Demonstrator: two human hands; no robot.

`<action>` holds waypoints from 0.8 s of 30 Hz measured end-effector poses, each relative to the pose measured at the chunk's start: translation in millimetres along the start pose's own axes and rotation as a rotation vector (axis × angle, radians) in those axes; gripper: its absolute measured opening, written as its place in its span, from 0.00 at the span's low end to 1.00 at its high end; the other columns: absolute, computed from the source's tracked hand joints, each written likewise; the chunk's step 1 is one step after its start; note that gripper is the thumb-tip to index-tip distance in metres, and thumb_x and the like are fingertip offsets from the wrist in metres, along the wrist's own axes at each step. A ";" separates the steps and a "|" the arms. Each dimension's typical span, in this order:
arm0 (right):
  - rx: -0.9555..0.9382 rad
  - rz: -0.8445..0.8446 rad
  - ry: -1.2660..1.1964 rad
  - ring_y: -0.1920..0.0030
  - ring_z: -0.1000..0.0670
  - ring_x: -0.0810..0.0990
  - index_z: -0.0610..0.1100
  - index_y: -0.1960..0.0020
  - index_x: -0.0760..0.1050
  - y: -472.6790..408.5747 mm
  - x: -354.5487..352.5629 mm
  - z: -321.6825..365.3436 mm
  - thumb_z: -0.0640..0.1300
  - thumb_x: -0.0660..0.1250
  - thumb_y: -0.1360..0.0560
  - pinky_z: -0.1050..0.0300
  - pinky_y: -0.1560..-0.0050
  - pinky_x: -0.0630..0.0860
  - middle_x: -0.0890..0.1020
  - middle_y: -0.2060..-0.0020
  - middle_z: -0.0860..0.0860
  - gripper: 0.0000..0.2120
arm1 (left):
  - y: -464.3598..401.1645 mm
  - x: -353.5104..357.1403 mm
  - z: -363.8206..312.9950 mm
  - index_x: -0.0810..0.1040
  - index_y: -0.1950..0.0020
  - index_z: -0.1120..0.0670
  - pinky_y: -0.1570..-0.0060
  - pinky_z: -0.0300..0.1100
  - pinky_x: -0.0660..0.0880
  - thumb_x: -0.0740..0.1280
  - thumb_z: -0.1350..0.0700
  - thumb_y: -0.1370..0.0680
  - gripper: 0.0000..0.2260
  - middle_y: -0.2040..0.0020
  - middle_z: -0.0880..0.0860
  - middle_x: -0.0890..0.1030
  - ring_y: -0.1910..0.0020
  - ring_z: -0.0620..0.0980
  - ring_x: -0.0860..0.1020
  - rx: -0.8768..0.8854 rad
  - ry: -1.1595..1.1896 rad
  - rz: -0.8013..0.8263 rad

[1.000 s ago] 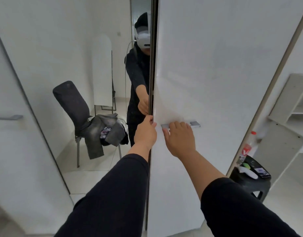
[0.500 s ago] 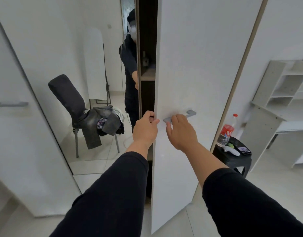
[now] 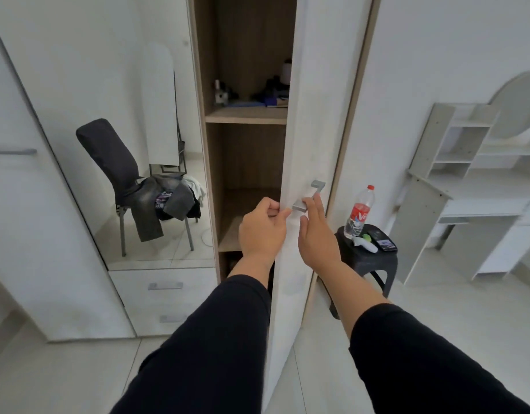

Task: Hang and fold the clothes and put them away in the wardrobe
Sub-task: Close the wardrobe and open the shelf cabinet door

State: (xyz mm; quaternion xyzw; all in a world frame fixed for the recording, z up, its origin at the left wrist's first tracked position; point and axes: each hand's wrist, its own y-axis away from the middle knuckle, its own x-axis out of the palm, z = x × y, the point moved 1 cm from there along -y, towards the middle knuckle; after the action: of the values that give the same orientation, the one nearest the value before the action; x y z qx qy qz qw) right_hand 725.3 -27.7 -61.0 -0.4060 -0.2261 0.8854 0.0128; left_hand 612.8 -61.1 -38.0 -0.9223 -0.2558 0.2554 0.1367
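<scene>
The white wardrobe door (image 3: 314, 121) stands partly swung out, showing wooden shelves (image 3: 246, 116) inside. My left hand (image 3: 262, 231) is closed around the door's free edge. My right hand (image 3: 317, 234) is on the door's outer face, its fingers hooked at the grey metal handle (image 3: 310, 194). A heap of grey and dark clothes (image 3: 165, 201) lies on a black chair (image 3: 114, 156), seen only as a reflection in the mirror door on the left. The compartment behind my hands looks bare; the upper shelf holds small dark items (image 3: 269, 91).
A black stool (image 3: 368, 264) stands just right of the door with a red-labelled bottle (image 3: 359, 213), a phone and a white device on it. A white desk with shelves (image 3: 467, 174) fills the right side. Drawers (image 3: 165, 294) sit below the mirror.
The door has swung further out toward me, exposing the wardrobe shelves. My reflection is gone from the mirror, and my right hand's grip on the handle has loosened to the fingers.
</scene>
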 end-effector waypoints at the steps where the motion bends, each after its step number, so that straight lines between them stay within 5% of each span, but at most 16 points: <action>1: 0.044 -0.005 -0.035 0.54 0.50 0.80 0.51 0.26 0.53 5.2 -6.8 -6.9 0.41 0.54 0.19 0.58 0.58 0.79 0.49 0.23 0.55 0.23 | 9.6 8.4 -8.7 0.76 0.54 0.48 0.62 0.29 0.68 0.68 0.48 0.24 0.05 0.62 0.39 0.77 0.62 0.36 0.75 -0.007 0.015 0.003; 6: 0.313 0.069 -0.278 0.39 0.47 0.77 0.54 0.23 0.39 23.8 -36.0 -42.0 0.33 0.61 0.23 0.61 0.53 0.73 0.67 0.28 0.51 0.41 | 41.0 46.6 -45.8 0.79 0.56 0.48 0.60 0.32 0.73 0.70 0.47 0.26 0.05 0.62 0.41 0.81 0.60 0.36 0.78 -0.005 0.064 0.089; 10: 0.382 0.041 -0.242 0.44 0.47 0.78 0.48 0.26 0.60 39.6 -48.5 -73.1 0.39 0.59 0.22 0.55 0.47 0.76 0.79 0.40 0.47 0.26 | 54.0 80.6 -69.6 0.80 0.56 0.49 0.53 0.39 0.77 0.70 0.47 0.27 0.06 0.60 0.43 0.82 0.57 0.41 0.79 -0.014 0.069 0.127; 12: 0.389 0.013 -0.198 0.51 0.48 0.78 0.43 0.30 0.66 42.6 -57.6 -84.8 0.40 0.60 0.23 0.57 0.53 0.72 0.81 0.49 0.46 0.21 | 58.9 97.3 -81.0 0.81 0.55 0.49 0.52 0.41 0.78 0.70 0.46 0.27 0.07 0.58 0.44 0.82 0.56 0.44 0.80 -0.017 0.066 0.138; 15: 0.435 -0.021 -0.167 0.53 0.49 0.75 0.41 0.35 0.69 48.6 -71.6 -102.1 0.40 0.60 0.23 0.59 0.55 0.67 0.81 0.48 0.45 0.17 | 63.9 119.7 -97.1 0.81 0.54 0.51 0.51 0.44 0.78 0.70 0.47 0.27 0.09 0.57 0.46 0.83 0.55 0.47 0.80 0.004 0.071 0.177; 19: 0.540 -0.057 -0.193 0.50 0.45 0.77 0.43 0.37 0.69 51.9 -85.7 -124.5 0.43 0.58 0.23 0.52 0.55 0.74 0.79 0.50 0.45 0.15 | 64.8 146.0 -112.9 0.80 0.54 0.51 0.52 0.43 0.78 0.70 0.48 0.26 0.08 0.56 0.48 0.82 0.55 0.48 0.80 0.017 0.042 0.223; 21: 0.541 -0.060 -0.149 0.55 0.47 0.76 0.42 0.41 0.69 50.6 -92.3 -131.9 0.44 0.58 0.23 0.55 0.65 0.72 0.79 0.53 0.46 0.12 | 65.7 156.3 -118.5 0.79 0.53 0.51 0.53 0.42 0.77 0.69 0.48 0.26 0.08 0.55 0.49 0.82 0.55 0.49 0.80 0.026 0.030 0.245; 24: 0.538 -0.041 -0.080 0.53 0.46 0.78 0.42 0.35 0.67 48.3 -99.2 -142.0 0.46 0.59 0.24 0.60 0.67 0.67 0.80 0.48 0.45 0.19 | 66.8 165.6 -125.0 0.80 0.52 0.53 0.53 0.41 0.76 0.69 0.50 0.24 0.07 0.55 0.50 0.82 0.55 0.49 0.79 0.046 0.028 0.261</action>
State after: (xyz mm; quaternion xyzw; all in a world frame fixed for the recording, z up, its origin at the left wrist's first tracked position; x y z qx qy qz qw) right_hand 902.4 -36.2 -90.8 -0.3479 0.0088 0.9285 0.1293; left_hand 829.6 -42.1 -26.0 -0.9478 -0.1259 0.2642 0.1270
